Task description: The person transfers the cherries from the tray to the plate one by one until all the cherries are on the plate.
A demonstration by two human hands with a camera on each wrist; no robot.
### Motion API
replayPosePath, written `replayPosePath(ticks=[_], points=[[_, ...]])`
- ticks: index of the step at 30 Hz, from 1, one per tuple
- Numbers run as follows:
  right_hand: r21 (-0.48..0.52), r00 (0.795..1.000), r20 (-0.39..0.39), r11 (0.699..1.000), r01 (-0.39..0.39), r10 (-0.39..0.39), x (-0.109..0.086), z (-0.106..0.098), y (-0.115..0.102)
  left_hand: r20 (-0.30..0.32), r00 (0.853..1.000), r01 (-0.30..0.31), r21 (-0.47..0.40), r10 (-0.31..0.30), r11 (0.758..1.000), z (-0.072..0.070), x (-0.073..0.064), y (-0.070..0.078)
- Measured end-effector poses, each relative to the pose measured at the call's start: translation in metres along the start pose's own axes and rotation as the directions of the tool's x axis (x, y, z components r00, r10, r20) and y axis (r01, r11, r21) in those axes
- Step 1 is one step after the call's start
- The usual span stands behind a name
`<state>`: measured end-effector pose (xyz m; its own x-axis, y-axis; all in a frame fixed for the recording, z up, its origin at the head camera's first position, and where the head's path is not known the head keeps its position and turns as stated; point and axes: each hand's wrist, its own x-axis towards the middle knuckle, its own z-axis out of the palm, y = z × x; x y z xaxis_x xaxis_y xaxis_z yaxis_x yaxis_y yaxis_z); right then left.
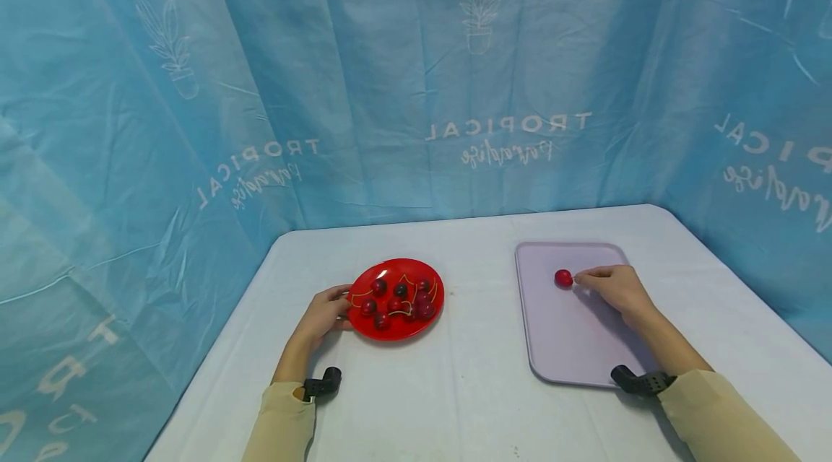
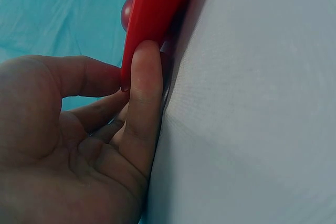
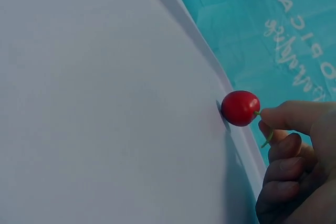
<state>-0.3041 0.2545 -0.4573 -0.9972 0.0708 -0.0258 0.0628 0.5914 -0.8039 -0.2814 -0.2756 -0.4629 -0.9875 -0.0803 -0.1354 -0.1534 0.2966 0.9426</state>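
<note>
A round red plate (image 1: 390, 333) carries several dark red cherries (image 1: 381, 320) with thin yellow-green stems. My left hand (image 1: 323, 314) grips its left rim; in the left wrist view the thumb is on the upper side and a finger (image 2: 144, 82) lies under the plate (image 2: 157, 9). On the right, my right hand (image 1: 611, 285) is over a pale lilac tray (image 1: 559, 346). Its thumb and forefinger pinch the green stem of a single bright red cherry (image 3: 240, 108). That cherry is close over the upper part of the tray, right at its surface.
Both plate and tray are on a table with a white cloth (image 1: 468, 390), with a stretch of cloth between them. Blue printed curtains (image 1: 390, 86) hang behind and at both sides. Each wrist wears a black camera band (image 1: 321, 384).
</note>
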Motion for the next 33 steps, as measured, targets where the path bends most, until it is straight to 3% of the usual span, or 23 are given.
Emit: replayPosePath(ticks=[15,22,33], points=[[0.061,0.996,0.009,0.994,0.086,-0.086,-0.002,0.004,-0.013,-0.002,1.0,0.002,0.007,-0.002,1.0,0.0,0.002,-0.002],[0.11,0.997,0.001,0.991,0.076,-0.077,-0.003,0.005,-0.018,-0.009,1.0,0.01,0.019,-0.01,1.0,0.001,0.001,0.0],[0.108,0.998,0.012,0.992,0.059,-0.06,-0.002,0.002,-0.026,-0.004,1.0,-0.01,0.01,0.01,1.0,0.001,0.001,-0.001]])
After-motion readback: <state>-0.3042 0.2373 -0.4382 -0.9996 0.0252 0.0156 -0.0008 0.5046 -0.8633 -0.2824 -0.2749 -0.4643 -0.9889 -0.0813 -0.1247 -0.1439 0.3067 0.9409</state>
